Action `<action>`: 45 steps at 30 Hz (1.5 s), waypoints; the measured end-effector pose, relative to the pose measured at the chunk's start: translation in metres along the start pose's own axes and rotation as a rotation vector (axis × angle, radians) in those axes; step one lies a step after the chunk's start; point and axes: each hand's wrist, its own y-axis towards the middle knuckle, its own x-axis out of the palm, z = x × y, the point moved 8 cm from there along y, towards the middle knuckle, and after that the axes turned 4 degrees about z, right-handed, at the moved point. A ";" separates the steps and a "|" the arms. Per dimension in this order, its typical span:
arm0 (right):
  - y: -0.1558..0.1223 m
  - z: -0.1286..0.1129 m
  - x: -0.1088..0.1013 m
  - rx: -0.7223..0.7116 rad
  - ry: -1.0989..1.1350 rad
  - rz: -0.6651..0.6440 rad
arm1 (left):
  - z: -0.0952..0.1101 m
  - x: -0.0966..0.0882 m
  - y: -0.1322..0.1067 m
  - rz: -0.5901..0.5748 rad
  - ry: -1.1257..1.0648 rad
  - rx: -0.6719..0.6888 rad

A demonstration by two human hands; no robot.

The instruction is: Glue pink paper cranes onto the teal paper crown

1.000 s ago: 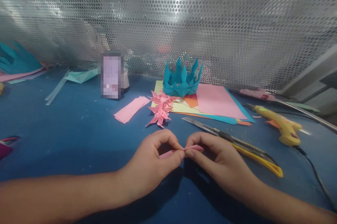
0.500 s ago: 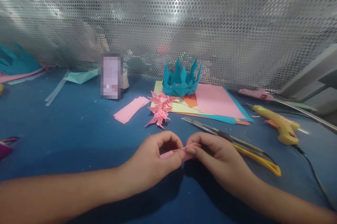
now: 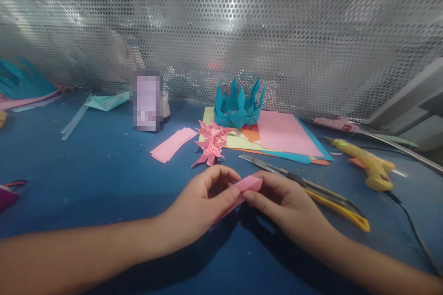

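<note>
A folded pink paper strip (image 3: 249, 184) is held between my two hands over the blue table. My left hand (image 3: 207, 198) pinches it between thumb and fingers, and part of the strip shows below that thumb. At its right end, my right hand (image 3: 285, 195) grips the paper with thumb and fingertips. Just beyond my hands lies a cluster of pink folded paper stars (image 3: 212, 142). To its left is a small stack of pink paper strips (image 3: 173, 144). A utility knife with a yellow handle (image 3: 328, 198) lies beside my right hand.
A blue paper crown (image 3: 238, 108) stands on coloured paper sheets (image 3: 285, 133). A yellow glue gun (image 3: 375, 170) with a black cord lies at right, near a pink glue gun (image 3: 335, 123). A blurred-out phone (image 3: 148, 103) stands upright before a perforated metal screen (image 3: 194, 22).
The pink strip has been turned, so its folded right end now tilts up and shows its flat face. My left hand has risen slightly; both hands keep hold of it.
</note>
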 end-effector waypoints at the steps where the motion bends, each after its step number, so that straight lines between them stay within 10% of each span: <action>1: 0.000 0.000 0.000 0.000 -0.021 0.008 | -0.001 0.001 -0.001 -0.009 0.020 0.007; 45: -0.001 -0.002 -0.002 -0.038 0.092 0.039 | -0.006 -0.005 0.003 -0.034 0.087 -0.045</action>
